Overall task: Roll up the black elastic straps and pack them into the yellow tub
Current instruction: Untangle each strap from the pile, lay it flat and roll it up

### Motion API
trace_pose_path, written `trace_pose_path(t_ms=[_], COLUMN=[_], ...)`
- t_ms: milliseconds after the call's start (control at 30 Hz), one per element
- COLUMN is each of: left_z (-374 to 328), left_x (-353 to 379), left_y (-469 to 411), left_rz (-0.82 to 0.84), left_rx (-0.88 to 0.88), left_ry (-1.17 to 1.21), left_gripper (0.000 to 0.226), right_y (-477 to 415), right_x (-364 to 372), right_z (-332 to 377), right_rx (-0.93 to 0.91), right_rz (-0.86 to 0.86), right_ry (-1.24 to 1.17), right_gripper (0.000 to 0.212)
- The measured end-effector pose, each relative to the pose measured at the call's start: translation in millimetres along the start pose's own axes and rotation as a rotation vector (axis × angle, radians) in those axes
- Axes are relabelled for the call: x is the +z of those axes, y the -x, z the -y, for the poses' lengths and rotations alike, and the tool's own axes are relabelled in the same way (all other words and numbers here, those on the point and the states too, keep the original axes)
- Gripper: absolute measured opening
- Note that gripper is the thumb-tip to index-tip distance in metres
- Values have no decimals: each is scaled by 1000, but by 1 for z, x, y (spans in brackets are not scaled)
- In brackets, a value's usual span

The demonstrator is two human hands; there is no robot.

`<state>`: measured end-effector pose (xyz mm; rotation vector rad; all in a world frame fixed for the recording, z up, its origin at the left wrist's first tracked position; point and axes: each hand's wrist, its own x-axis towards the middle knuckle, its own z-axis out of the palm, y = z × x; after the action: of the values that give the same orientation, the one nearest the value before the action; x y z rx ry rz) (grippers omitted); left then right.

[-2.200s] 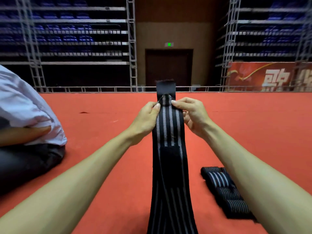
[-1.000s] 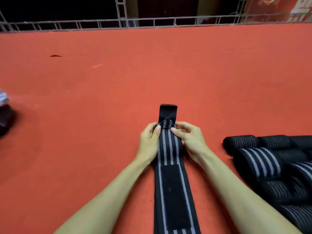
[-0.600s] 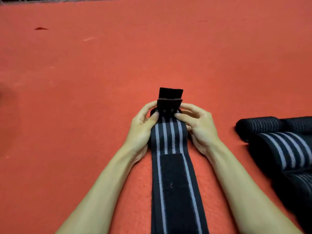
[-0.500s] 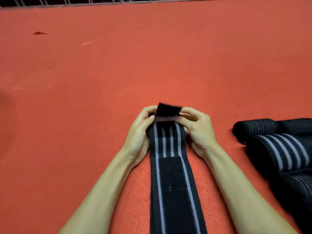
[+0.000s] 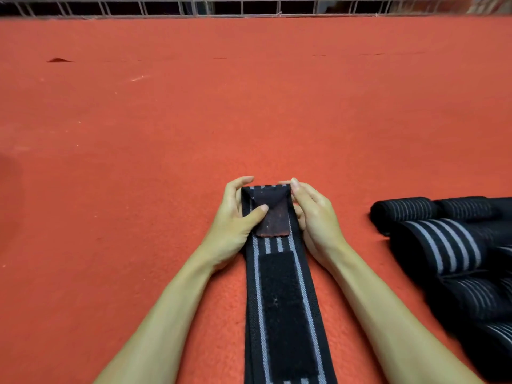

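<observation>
A long black elastic strap [image 5: 282, 300] with grey stripes lies flat on the red floor, running from the bottom edge up to my hands. Its far end tab [image 5: 273, 214] is folded back toward me onto the strap. My left hand [image 5: 235, 217] grips the left edge, thumb pressing on the folded tab. My right hand [image 5: 315, 217] holds the right edge at the fold. A pile of rolled black straps [image 5: 443, 245] lies at the right. No yellow tub is in view.
Red carpet floor [image 5: 166, 120] stretches ahead and to the left. A low metal truss rail [image 5: 249, 8] runs along its far edge. A small dark mark [image 5: 58, 60] sits at the far left.
The strap went from held up in the air to lying on the floor. Its end tab, upright half a second ago, is now folded down flat onto the strap under my left thumb.
</observation>
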<state>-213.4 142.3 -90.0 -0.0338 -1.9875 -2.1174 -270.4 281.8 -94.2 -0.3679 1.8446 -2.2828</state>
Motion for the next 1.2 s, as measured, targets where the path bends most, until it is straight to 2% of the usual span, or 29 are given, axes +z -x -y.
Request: trace_pose_path(t_ms=[100,167,233,300,400,500,633,733,767,867,1000,1200], left_z=[-1,-1,1,3,2,-3,-3,-2,-2,-1,5,3], left_x=[0,0,0,0,8,15,9,6,6,7,2,1], left_y=[1,1,1,0,0,2,8,16,18,22,23,28], left_rz=[21,20,6,-30,-99,-145,-95,-52,-58,-116,-122,-132], left_rx=[76,129,161,184,121,20,-75,-184,-195,-162,-133,-16], left_ry=[-83,-146,-183,-196,-167,-177,-99,104,102,-95,-42,34], left_gripper=[41,39,42,45,44,39,25,39,43,45,60,39], right_y=[6,9,11,9,8,10,14,13,12,12,12,13], right_x=[-2,-4,-5,-5,-9,-10,-10,-10,-10,-10,-11,-10], right_z=[0,-2,-3,-2,-2,0,3,0,0,-2,-1,2], right_rx=[-23,-83,-120,-99,-65,-90,-117,-108,-112,-130,-154,-142], right_rz=[11,-6,0,35,58,71,124,179,198,246,299,295], right_ry=[77,130,107,18,-67,-82,-115,-125,-121,-106,-70,-28], right_gripper=[32,22,12,15,21,19,20,23,24,28,36,52])
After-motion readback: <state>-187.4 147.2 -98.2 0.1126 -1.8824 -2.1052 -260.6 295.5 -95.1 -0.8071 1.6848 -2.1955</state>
